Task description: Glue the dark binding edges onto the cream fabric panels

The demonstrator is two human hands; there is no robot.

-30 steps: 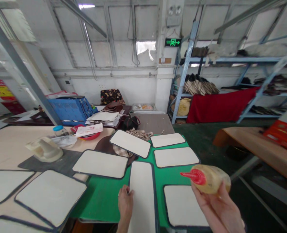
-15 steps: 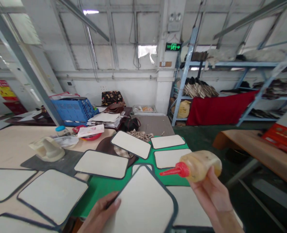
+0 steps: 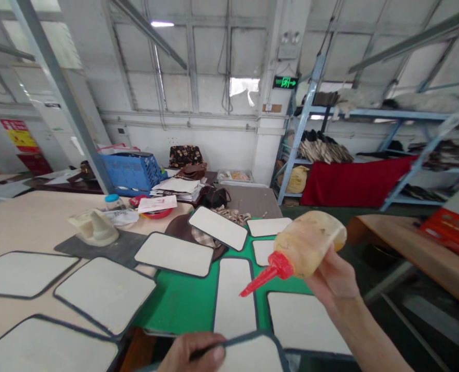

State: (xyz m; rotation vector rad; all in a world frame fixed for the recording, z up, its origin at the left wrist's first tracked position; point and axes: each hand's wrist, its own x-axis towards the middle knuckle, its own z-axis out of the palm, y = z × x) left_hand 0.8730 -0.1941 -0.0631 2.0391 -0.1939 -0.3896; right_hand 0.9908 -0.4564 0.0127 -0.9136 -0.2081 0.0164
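My right hand [image 3: 332, 271] is wrapped round a squeeze bottle [image 3: 310, 243] of yellowish, see-through plastic with a red nozzle [image 3: 266, 276]. The bottle is tilted, its nozzle pointing down and left above the panels. At the bottom edge, my left hand [image 3: 194, 351] grips a cream panel with a dark border [image 3: 253, 356], thumb on top; most of that panel is cut off by the frame. Beyond it, a long cream panel [image 3: 235, 294] lies on the green table surface [image 3: 175, 299]. Another panel [image 3: 307, 323] rests to its right, below the bottle.
Several similar panels [image 3: 105, 292] lie on the beige table [image 3: 16, 222] at left. A cut-open plastic container [image 3: 93, 227] stands on a dark mat [image 3: 131, 248]. Behind are a blue crate [image 3: 131, 173] and papers [image 3: 177, 188]. Blue shelving [image 3: 297, 150] stands at back right.
The held panel has dropped toward the bottom edge, along with my left hand. The bottle has tipped further, nozzle lower and more to the left. The camera view has shifted slightly.
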